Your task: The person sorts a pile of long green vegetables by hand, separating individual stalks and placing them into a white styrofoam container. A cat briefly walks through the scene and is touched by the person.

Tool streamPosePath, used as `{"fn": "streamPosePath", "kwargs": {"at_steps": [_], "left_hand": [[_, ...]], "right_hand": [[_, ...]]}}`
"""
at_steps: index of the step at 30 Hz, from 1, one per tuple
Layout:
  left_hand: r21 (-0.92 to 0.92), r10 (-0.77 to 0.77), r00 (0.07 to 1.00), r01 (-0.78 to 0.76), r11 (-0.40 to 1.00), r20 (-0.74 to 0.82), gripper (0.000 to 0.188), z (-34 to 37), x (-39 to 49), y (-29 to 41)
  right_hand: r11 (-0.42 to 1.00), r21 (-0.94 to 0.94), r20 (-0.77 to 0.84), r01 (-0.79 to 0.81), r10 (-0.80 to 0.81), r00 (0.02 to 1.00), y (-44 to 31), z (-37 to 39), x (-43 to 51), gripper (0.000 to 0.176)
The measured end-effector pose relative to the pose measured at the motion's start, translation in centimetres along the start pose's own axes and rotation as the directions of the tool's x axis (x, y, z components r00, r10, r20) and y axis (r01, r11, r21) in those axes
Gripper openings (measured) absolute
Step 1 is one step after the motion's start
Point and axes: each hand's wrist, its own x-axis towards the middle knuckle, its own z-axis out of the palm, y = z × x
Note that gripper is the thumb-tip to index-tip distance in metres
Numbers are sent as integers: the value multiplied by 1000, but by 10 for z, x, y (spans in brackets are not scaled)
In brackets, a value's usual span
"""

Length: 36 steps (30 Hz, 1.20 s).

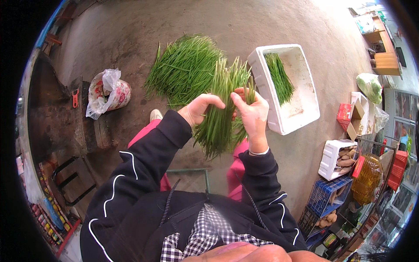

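Observation:
My left hand (204, 108) grips a thick bundle of long green stalks, likely garlic chives (220, 124), whose pale ends point away from me. Beside it, my right hand (252, 109) pinches at the bundle's right side and holds a few short stalks between its fingers. Beyond my hands a large loose heap of the same greens (186, 65) lies on the concrete floor. To the right stands a white foam box (302, 101), with a neat bunch of greens (280, 78) along its left inner side.
A floral bin with a plastic liner (121, 95) stands at the left, beside a dark bench with an orange-handled tool (75, 98). On the right are a foam box of root vegetables (329, 160), a blue crate (327, 196) and a bagged cabbage (369, 86).

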Motion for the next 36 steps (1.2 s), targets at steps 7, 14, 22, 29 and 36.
{"fn": "streamPosePath", "kwargs": {"at_steps": [7, 14, 22, 29, 36], "left_hand": [[-62, -43, 999, 42, 997, -13, 46, 7, -6, 2], [-4, 69, 986, -70, 998, 148, 72, 16, -6, 13], [-16, 268, 958, -268, 963, 104, 73, 9, -10, 31], [-29, 220, 967, -218, 976, 131, 71, 6, -6, 25], [136, 114, 980, -93, 986, -160, 41, 14, -3, 2]], "right_hand": [[998, 54, 18, -43, 42, 999, 2, -8, 3, 10], [895, 426, 27, -133, 134, 991, 3, -40, 14, 14], [975, -218, -35, 30, -39, 999, 7, -66, 16, 16], [976, -192, -75, -99, 86, 993, 3, -43, 14, 11], [996, 44, 49, -72, 70, 996, 2, 2, 5, 22]]}}
